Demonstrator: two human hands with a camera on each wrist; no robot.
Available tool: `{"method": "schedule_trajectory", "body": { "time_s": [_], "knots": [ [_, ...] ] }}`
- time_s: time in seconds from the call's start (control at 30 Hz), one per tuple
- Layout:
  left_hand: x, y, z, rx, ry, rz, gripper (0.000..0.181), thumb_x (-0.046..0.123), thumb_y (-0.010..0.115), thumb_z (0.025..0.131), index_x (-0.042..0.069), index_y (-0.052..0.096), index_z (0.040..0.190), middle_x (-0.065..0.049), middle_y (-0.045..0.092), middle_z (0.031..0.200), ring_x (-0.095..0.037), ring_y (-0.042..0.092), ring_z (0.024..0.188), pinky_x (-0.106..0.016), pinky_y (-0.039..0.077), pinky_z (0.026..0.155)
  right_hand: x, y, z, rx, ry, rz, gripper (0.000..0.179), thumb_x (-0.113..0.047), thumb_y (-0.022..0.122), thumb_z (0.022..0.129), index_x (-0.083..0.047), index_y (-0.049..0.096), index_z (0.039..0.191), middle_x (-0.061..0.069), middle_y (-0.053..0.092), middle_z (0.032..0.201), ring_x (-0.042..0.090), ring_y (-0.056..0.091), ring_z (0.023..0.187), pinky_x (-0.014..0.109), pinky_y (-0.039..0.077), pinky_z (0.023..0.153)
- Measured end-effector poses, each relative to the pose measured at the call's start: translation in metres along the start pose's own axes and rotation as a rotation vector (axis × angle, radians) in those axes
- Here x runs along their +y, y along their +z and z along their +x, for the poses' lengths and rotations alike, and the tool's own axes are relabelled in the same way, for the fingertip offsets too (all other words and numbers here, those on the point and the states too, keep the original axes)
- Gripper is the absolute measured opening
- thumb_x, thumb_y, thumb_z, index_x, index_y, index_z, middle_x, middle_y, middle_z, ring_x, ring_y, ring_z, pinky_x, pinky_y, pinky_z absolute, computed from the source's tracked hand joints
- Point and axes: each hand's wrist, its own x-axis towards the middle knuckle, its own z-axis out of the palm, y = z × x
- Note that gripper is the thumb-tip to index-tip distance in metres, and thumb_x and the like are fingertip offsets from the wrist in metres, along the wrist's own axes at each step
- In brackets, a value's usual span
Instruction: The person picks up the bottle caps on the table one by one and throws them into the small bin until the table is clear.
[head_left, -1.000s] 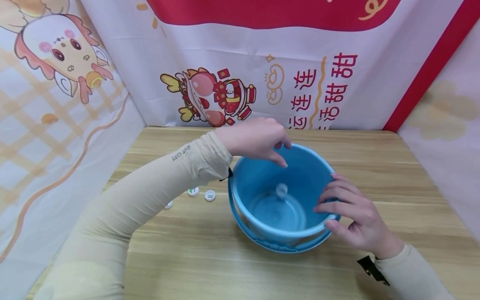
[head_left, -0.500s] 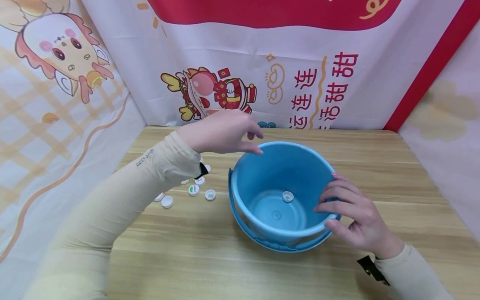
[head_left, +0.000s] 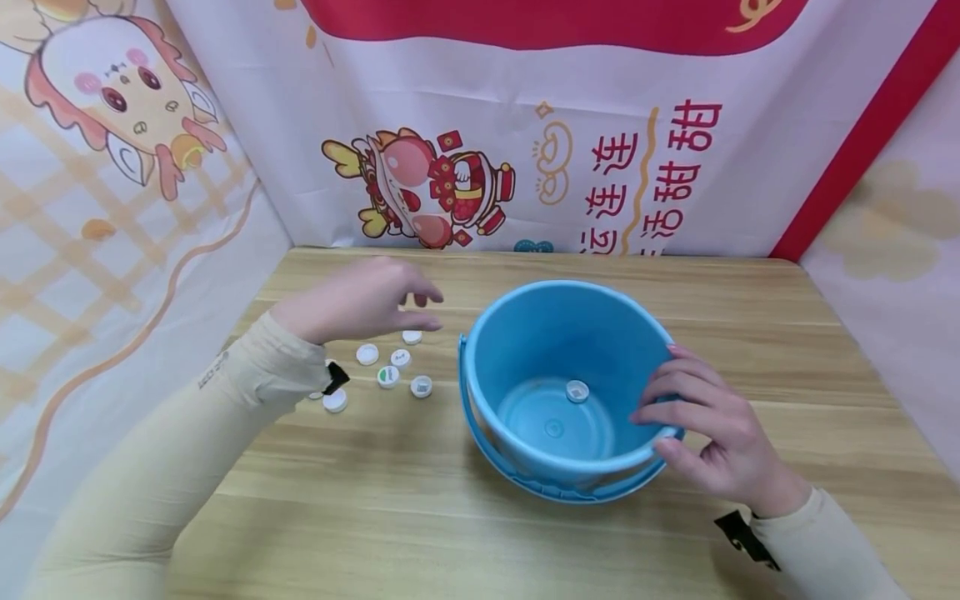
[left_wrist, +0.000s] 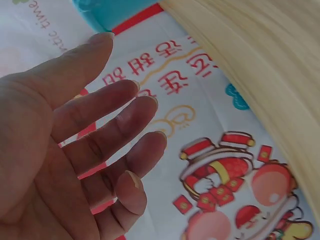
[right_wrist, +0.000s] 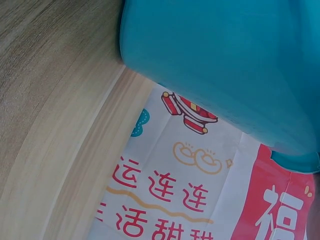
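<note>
A blue bucket (head_left: 517, 454) stands upright on the wooden table, its handle hanging down the near side. One white bottle cap (head_left: 577, 392) lies on its floor. My right hand (head_left: 712, 425) grips the rim at the right, fingers inside and thumb outside; the right wrist view shows mostly the bucket's outer wall (right_wrist: 215, 60). Left of the bucket, my left hand (head_left: 367, 304) hovers over several white bottle caps (head_left: 387, 377). Its palm (left_wrist: 30, 165) holds nothing in the left wrist view, with the fingers loosely bent. My left arm and hand hide part of the cap group.
A printed cloth backdrop (head_left: 450, 92) rises behind the table's back edge, with more printed cloth (head_left: 142, 250) along the left side and at the right. The wooden tabletop (head_left: 420, 517) extends in front of the bucket.
My left hand has moved left, from above the bucket to over the caps. A cap that was falling inside the bucket now lies on its floor. The right hand keeps its grip.
</note>
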Motion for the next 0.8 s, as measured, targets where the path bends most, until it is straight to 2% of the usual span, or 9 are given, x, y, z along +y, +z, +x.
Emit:
{"method": "schedule_trajectory", "body": {
  "time_s": [0.2, 0.33, 0.5, 0.7, 0.8],
  "knots": [
    [-0.028, 0.023, -0.025, 0.026, -0.063, -0.071, 0.035, 0.033, 0.077, 0.088, 0.009, 0.075, 0.113, -0.004, 0.072, 0.107, -0.016, 0.066, 0.087, -0.039, 0.056, 0.08, -0.001, 0.001, 0.001, -0.002, 0.015, -0.01, 0.031, -0.033, 0.063, 0.097, -0.006, 0.075, 0.09, 0.012, 0.068, 0.09, 0.024, 0.057, 0.099, 0.041, 0.03, 0.115],
    [-0.044, 0.039, -0.042, 0.053, -0.095, -0.117, 0.029, 0.025, 0.078, 0.087, 0.008, 0.076, 0.111, -0.003, 0.072, 0.105, -0.012, 0.064, 0.081, -0.036, 0.055, 0.074, -0.001, 0.001, 0.001, 0.004, 0.013, -0.006, 0.03, -0.032, 0.063, 0.097, -0.006, 0.075, 0.09, 0.013, 0.068, 0.09, 0.024, 0.057, 0.1, 0.041, 0.03, 0.115],
    [-0.063, 0.059, -0.062, 0.078, -0.135, -0.116, 0.025, 0.022, 0.08, 0.085, 0.009, 0.077, 0.106, 0.001, 0.072, 0.097, -0.008, 0.06, 0.072, -0.032, 0.051, 0.067, -0.001, 0.002, 0.001, 0.01, 0.005, 0.001, 0.029, -0.031, 0.064, 0.097, -0.006, 0.076, 0.09, 0.013, 0.068, 0.09, 0.024, 0.057, 0.099, 0.041, 0.03, 0.114],
    [-0.081, 0.084, -0.081, 0.022, -0.214, -0.167, 0.028, 0.021, 0.08, 0.085, 0.007, 0.075, 0.11, -0.001, 0.072, 0.094, -0.006, 0.059, 0.066, -0.031, 0.051, 0.063, 0.0, 0.002, 0.0, 0.013, -0.002, 0.001, 0.029, -0.032, 0.064, 0.097, -0.006, 0.076, 0.09, 0.012, 0.068, 0.09, 0.025, 0.056, 0.1, 0.042, 0.031, 0.114],
    [-0.09, 0.097, -0.088, 0.013, -0.22, -0.166, 0.031, 0.021, 0.08, 0.085, 0.006, 0.075, 0.111, -0.001, 0.072, 0.093, -0.006, 0.059, 0.066, -0.031, 0.05, 0.063, 0.001, 0.003, -0.001, 0.013, -0.004, 0.001, 0.029, -0.032, 0.064, 0.097, -0.006, 0.076, 0.09, 0.012, 0.068, 0.09, 0.025, 0.056, 0.1, 0.042, 0.031, 0.114]
  ]
}}
